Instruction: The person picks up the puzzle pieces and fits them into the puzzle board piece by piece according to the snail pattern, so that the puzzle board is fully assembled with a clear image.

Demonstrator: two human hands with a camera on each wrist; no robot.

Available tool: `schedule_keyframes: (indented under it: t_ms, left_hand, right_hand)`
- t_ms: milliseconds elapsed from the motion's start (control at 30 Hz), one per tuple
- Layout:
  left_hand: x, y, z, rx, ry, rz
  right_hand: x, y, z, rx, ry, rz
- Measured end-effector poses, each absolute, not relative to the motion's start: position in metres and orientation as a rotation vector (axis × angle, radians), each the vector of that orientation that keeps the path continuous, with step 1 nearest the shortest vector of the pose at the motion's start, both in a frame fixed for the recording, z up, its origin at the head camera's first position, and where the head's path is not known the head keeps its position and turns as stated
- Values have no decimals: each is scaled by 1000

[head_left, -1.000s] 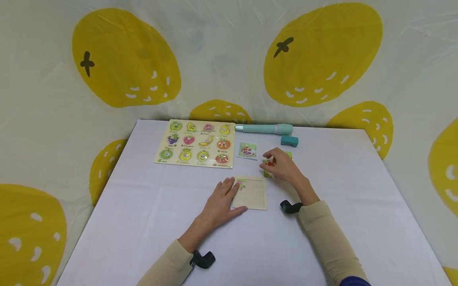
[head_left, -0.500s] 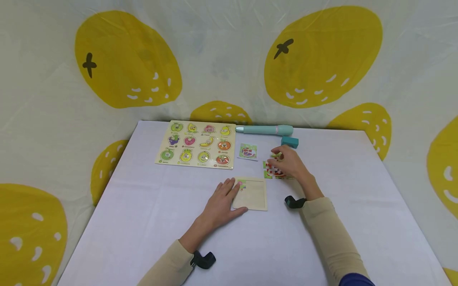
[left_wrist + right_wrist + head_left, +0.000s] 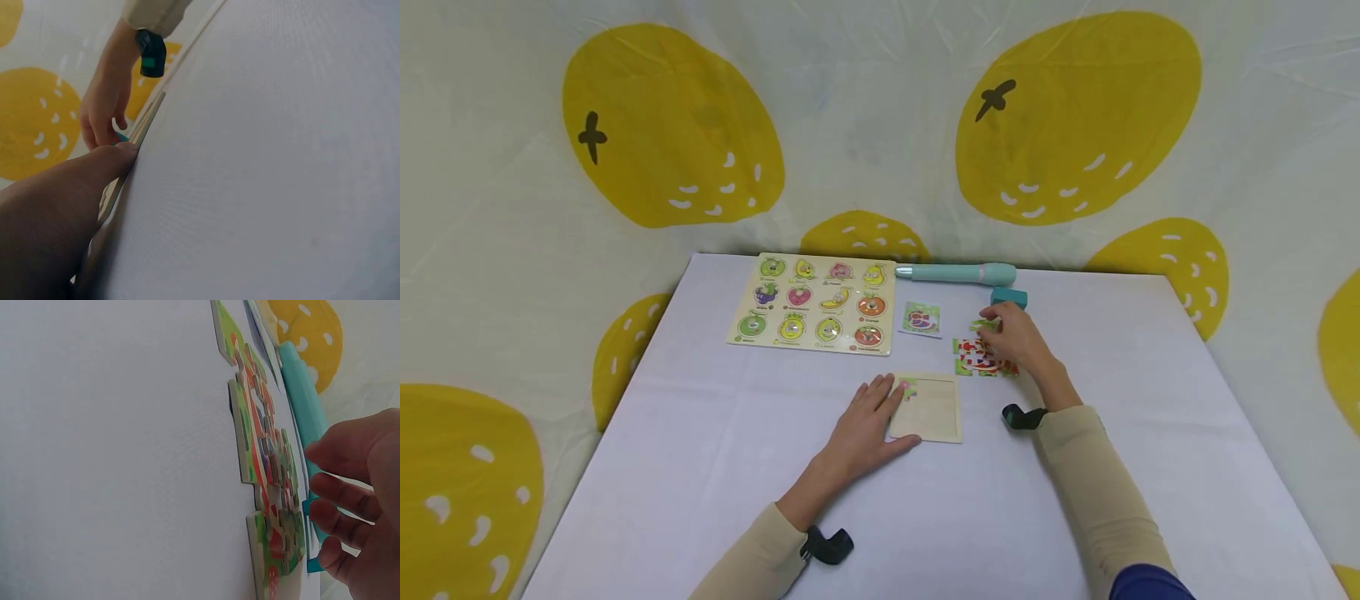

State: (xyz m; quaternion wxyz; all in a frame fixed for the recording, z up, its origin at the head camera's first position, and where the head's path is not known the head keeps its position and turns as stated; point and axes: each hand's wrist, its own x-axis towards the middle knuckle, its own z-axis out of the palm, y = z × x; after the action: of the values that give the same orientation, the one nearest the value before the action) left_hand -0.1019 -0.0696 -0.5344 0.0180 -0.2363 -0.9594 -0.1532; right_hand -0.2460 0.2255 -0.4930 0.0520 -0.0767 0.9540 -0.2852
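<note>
My left hand [image 3: 865, 429] rests with straight fingers on the left side of a shallow wooden puzzle tray [image 3: 936, 419]. One small green and pink puzzle piece [image 3: 910, 387] lies in the tray's upper left corner. To the right, a cluster of red, white and green jigsaw pieces [image 3: 981, 360] lies loosely fitted together on the table. Above its far side is my right hand [image 3: 1018, 340], fingers loosely bent. The right wrist view shows a gap between thumb and fingers [image 3: 340, 515], holding nothing, beside the jigsaw pieces [image 3: 244, 437]. In the left wrist view, the left thumb [image 3: 115, 159] touches the tray's edge.
A wooden fruit board [image 3: 811, 302] lies at the back left. Beside it are a small square picture card [image 3: 921, 318], a thick teal pen [image 3: 958, 273] and a teal block [image 3: 1010, 297]. A fruit-print cloth [image 3: 865, 150] hangs behind the white table [image 3: 700, 467].
My right hand has moved right and slightly away across the jigsaw pieces, uncovering more of them. The left hand has stayed on the tray.
</note>
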Motion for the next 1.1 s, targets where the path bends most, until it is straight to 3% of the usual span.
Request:
schedule_keyframes:
  t_ms: [733, 1100]
  left_hand:
    - [-102, -69, -533, -731, -2983, -486]
    - [-101, -68, -532, -720, -2986, -483]
  right_hand:
    - [-255, 226, -491, -274, 2868, -621]
    - [-256, 226, -495, -212, 2845, -723]
